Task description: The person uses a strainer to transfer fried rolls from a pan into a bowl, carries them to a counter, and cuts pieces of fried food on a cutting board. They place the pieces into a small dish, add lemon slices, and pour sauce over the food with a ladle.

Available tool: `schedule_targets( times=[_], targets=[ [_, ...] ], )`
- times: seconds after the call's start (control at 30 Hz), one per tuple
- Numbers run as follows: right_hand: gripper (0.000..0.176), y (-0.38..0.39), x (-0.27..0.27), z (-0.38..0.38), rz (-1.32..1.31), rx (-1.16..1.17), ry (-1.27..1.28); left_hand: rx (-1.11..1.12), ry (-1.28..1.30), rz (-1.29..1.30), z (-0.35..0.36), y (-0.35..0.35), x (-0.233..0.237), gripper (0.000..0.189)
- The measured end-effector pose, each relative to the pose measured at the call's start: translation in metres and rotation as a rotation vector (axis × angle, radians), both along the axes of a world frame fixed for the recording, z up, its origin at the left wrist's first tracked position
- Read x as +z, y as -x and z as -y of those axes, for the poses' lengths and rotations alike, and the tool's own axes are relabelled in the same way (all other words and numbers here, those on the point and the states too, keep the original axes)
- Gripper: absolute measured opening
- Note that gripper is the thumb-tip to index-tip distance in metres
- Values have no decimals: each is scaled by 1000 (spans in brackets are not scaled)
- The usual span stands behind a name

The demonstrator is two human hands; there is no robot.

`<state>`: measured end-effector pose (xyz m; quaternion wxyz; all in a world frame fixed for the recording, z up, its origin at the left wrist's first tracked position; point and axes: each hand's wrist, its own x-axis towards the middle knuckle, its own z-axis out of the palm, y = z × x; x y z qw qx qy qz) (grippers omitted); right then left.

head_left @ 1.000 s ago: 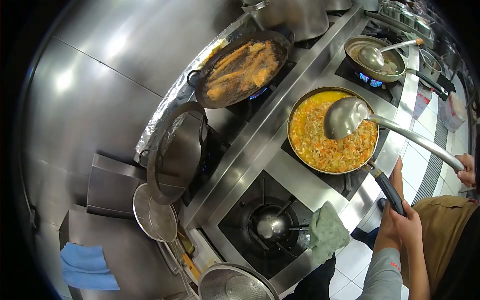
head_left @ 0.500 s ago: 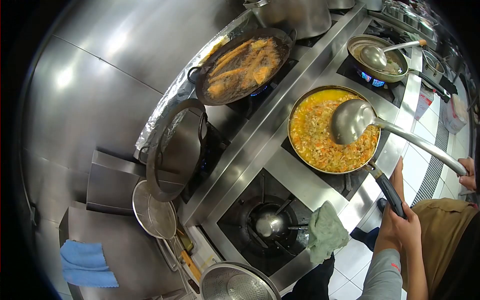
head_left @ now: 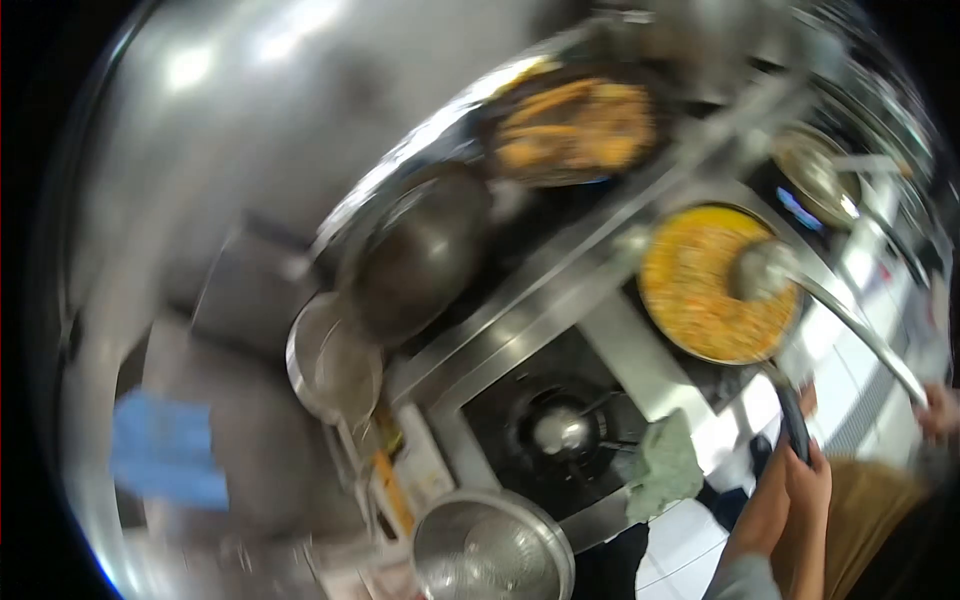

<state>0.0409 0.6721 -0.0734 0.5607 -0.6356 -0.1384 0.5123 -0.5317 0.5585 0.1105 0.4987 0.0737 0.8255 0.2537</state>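
My left hand [head_left: 808, 482] is closed around the black handle of a frying pan [head_left: 790, 425]. An orange-yellow chopped mixture [head_left: 690, 290] fills the pan, which sits on the near part of the stove. At the right edge, my right hand [head_left: 937, 410] grips the long handle of a steel ladle [head_left: 765, 270]. Its bowl rests in the mixture, toward the pan's right side. Another bare forearm [head_left: 765, 500] in a grey sleeve lies beside my left hand and passes behind the pan handle; fingers show there.
Long pieces fry in a dark pan [head_left: 570, 130] at the back. Beside it is a dark wok [head_left: 425, 250]. A bare burner [head_left: 562, 430] has a green cloth [head_left: 665, 465] near it. Strainer [head_left: 340, 365], colander [head_left: 490, 555] and blue cloth [head_left: 170, 450] are at left; another pan [head_left: 815, 175] stands upper right.
The view has swung and blurred, shifting the stove toward the right. Relative to the pan, the ladle bowl lies slightly closer to its right rim. Both hands keep their holds.
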Motion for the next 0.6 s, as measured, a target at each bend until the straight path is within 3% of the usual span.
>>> schedule_targets(
  times=[0.03, 0.1, 0.17, 0.23, 0.3, 0.4, 0.53, 0.6],
  targets=[
    [22, 16, 27, -16, 127, 12, 74, -10, -512, 208, 4, 8, -24, 48],
    [21, 42, 63, -41, 392, -64, 114, 150, -441, 265, -1, -7, -7, 39],
    [22, 75, 77, -46, 689, -259, -90, 162, -483, 343, 15, 5, -12, 34],
    [22, 132, 75, -26, 738, -300, -179, 192, -560, 352, 17, 5, -1, 33],
    [25, 212, 68, 17, 598, -257, -195, 248, -658, 395, 24, 13, 9, 33],
    [28, 313, 53, 83, 98, 308, 41, 258, -774, 370, 35, 36, 21, 35],
    [35, 400, 104, 36, -244, 932, 18, 372, -895, 365, 68, 78, 37, 38],
    [38, 445, 110, 6, -75, 1231, 87, 321, -890, 345, 92, 101, 48, 43]
  ],
)
